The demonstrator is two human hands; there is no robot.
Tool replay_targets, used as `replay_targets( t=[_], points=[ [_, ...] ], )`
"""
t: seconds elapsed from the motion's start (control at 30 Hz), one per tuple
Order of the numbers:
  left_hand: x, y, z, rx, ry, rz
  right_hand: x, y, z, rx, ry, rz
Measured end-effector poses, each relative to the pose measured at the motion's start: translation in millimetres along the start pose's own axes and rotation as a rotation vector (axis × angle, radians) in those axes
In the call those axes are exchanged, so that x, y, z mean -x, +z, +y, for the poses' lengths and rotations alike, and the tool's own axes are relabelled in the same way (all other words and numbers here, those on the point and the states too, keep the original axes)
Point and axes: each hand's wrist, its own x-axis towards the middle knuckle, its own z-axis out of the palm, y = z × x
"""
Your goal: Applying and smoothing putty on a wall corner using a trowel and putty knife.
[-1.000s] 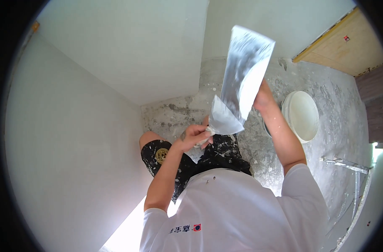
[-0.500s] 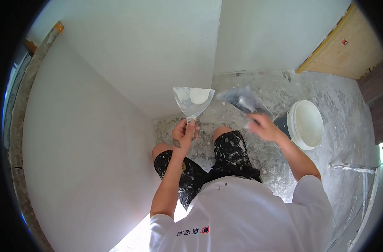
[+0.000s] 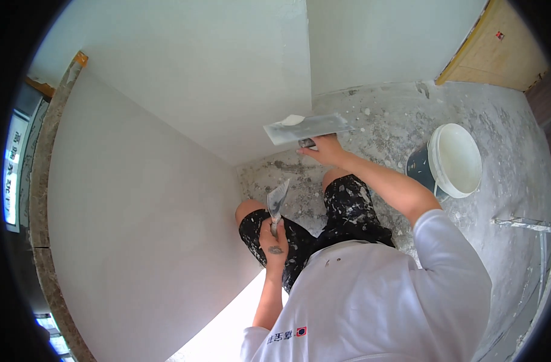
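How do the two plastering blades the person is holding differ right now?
The wide blade in the right hand is long, lies flat and is held out against the wall. The small knife in the left hand is narrow, points upward and sits close to the knees. Both are grey metal smeared with white plaster.

I get bright, even daylight, glare blown out at the bottom, sharp focus, and heavy fisheye bending with black corners.
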Motion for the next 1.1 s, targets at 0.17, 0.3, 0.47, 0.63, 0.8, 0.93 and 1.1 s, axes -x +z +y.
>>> replay_targets(
  t=[0.17, 0.3, 0.47, 0.63, 0.8, 0.93, 1.1],
  points=[
    [28, 6, -11, 0.046, -0.084, 0.083, -30, 37, 34, -0.042, 0.234, -0.191],
    [30, 12, -18, 0.101, -0.141, 0.111, -46, 16, 35, -0.059, 0.233, -0.223],
    [21, 14, -28, 0.125, -0.179, 0.063, -96, -66, 7, -0.295, 0.211, -0.191],
    [9, 17, -25, 0.145, -0.192, -0.003, -155, -198, -35, -0.784, 0.14, -0.212],
    [8, 15, -22, 0.219, -0.232, -0.024, -179, -329, -49, -0.998, 0.132, -0.304],
    [9, 14, -29, 0.379, -0.267, -0.029, -150, -352, -60, -0.786, -0.079, -0.239],
    [0, 8, -33, 0.615, -0.326, -0.173, -100, -336, -59, -0.361, -0.01, -0.064]
  ],
)
